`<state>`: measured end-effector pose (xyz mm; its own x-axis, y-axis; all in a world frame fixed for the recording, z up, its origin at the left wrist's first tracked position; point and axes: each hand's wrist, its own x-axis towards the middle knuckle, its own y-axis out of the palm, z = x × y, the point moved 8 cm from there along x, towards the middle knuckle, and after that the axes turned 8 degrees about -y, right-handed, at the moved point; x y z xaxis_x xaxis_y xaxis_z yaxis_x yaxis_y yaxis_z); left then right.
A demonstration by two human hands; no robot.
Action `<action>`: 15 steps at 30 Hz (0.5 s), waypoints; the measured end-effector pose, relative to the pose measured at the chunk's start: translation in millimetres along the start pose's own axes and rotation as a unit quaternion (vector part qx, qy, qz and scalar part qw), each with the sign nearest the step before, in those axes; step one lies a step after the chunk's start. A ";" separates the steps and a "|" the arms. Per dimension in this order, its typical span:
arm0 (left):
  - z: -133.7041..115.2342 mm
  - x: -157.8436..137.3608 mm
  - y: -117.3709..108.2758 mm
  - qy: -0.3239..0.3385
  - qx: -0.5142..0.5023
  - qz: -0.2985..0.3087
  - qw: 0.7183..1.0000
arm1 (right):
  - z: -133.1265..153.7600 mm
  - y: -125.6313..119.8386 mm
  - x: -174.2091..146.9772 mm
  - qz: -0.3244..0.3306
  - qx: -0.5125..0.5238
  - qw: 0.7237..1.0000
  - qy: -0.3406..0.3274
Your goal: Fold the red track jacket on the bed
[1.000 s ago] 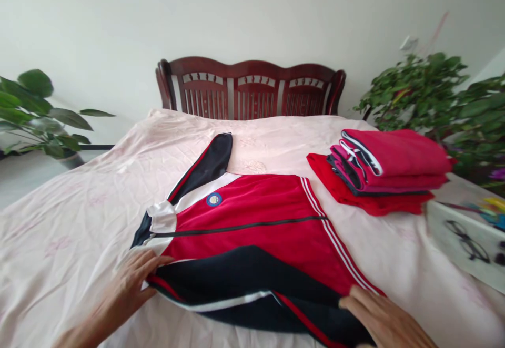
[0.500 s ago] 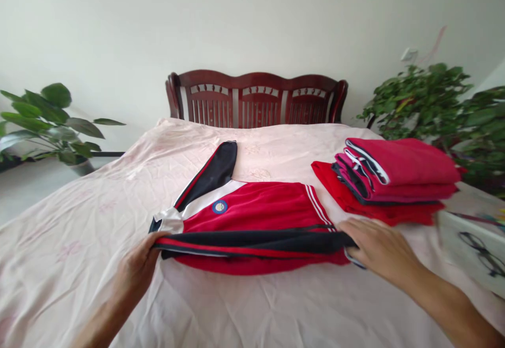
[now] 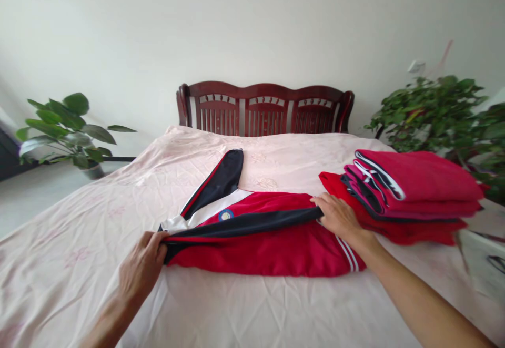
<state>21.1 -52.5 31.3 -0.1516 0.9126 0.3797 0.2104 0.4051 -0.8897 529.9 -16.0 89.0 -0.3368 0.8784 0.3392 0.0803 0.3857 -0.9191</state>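
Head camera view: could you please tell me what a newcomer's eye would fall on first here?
A red jacket with navy sleeves lies mid-bed on the pink sheet, both hands gripping its folded edge: left hand at the collar end, right hand at the hem end. Right of it sits a stack of folded red clothes; a dark wooden headboard stands behind.

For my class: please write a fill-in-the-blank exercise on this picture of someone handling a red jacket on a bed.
1. The red jacket lies on a pink ____.
2. The left hand grips the jacket near its ____ collar.
3. The right hand holds the end of the dark ____ laid across the jacket.
4. The stack of folded clothes lies to the ____ of the jacket.

Missing words: bedsheet; white; sleeve; right
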 end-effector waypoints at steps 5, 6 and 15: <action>1.5 3.0 -9.8 -0.035 -0.067 -0.054 0.996 | -23.3 -50.1 -5.4 -0.109 -0.032 0.993 0.045; 1.9 -0.4 -5.5 -0.020 -0.076 -0.042 0.996 | -23.8 -47.2 -14.5 -0.103 -0.029 0.993 0.046; 14.8 -40.4 13.3 0.041 -0.097 0.048 0.993 | -54.7 43.9 -102.9 -0.036 0.144 0.973 0.177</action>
<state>15.8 -84.7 0.4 -0.0452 0.9459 0.3214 0.4035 0.3116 -0.8603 619.4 -74.0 24.7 0.0159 0.9141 0.4053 -0.2157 0.3989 -0.8913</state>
